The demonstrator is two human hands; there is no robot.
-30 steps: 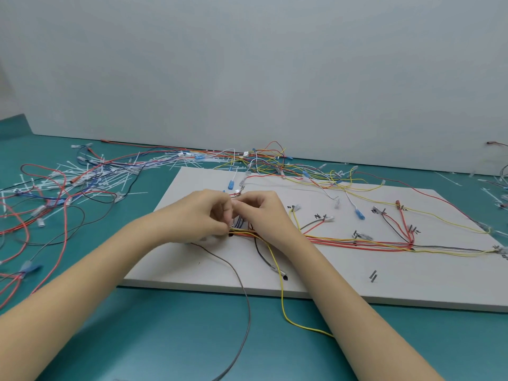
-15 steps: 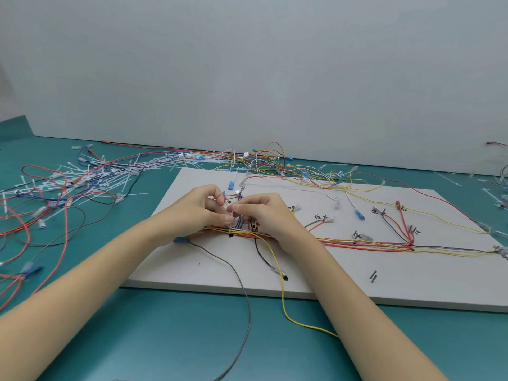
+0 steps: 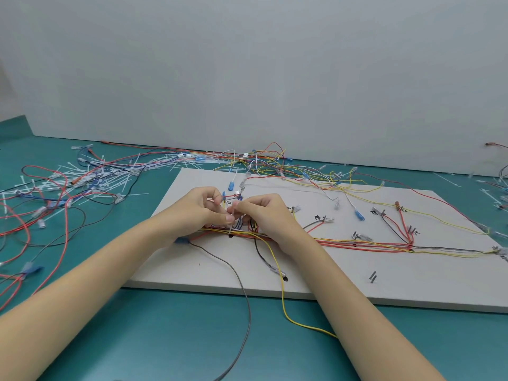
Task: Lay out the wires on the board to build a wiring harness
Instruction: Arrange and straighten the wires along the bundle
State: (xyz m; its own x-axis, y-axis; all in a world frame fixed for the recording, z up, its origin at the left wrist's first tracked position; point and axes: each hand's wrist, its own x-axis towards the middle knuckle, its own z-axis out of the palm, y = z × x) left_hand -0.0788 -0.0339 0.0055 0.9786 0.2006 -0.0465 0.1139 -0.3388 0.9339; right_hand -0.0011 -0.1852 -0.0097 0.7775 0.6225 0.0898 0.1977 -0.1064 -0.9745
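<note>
A bundle of wires, mostly red, yellow and black, runs left to right across a flat white board lying on a teal table. At the left end of the bundle, near the board's left side, both hands meet with fingertips almost touching. The left hand has its fingers curled and pinches something thin and white, perhaps a cable tie, standing up from the bundle; what it is cannot be told for certain. The right hand is also curled, fingertips pinching at the same spot, its heel resting over the wires.

The wires look light, thin and limp, so they probably sag and spring out of place unless held down or tied. Taking hold close to the bundle, rather than at the loose ends, seems the safer grip. Small clear and blue connectors at the wire ends look delicate and could snag.

Short dark pegs stand on the board and branches fan off around them. A grey wire and a yellow wire trail off the board's near edge onto the table towards the person, where a forearm could drag them.

To the left of the board lies a tangled pile of spare wires and white cable ties, and more loose wires crowd the far edge against a pale wall. The near right part of the board has bare surface.
</note>
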